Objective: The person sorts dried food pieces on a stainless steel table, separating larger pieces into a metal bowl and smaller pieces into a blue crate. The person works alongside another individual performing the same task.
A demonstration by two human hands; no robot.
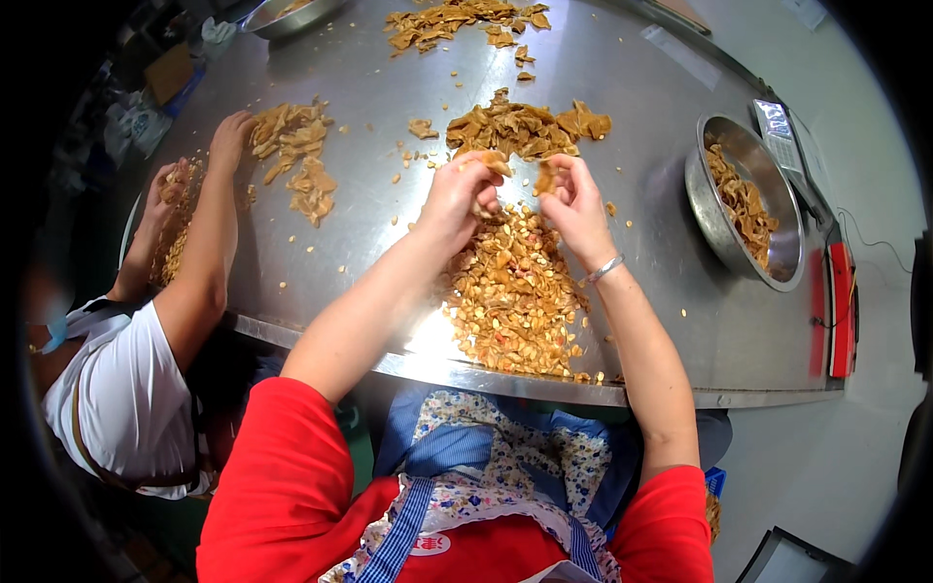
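Note:
My left hand (457,199) is closed, pinching a dried brown piece (499,163) between thumb and fingers. In my right hand (580,206), with a bracelet at the wrist, another dried brown piece (544,179) is gripped the same way. The two pieces are a short way apart. Just beyond my hands lies a heap of larger curled brown pieces (505,126). Below and between my forearms spreads a pile of small yellowish, seed-like bits and flakes (510,301), reaching close to the table's near edge. What exactly the dried stuff is, I cannot tell.
A metal table (379,107) carries it all. At right stands a tilted steel bowl (702,199) of brown pieces, beside a red-and-grey device (842,311). A co-worker in a white shirt (126,389) handles similar pieces at left. Another heap (457,17) and bowl (282,21) sit at the far side.

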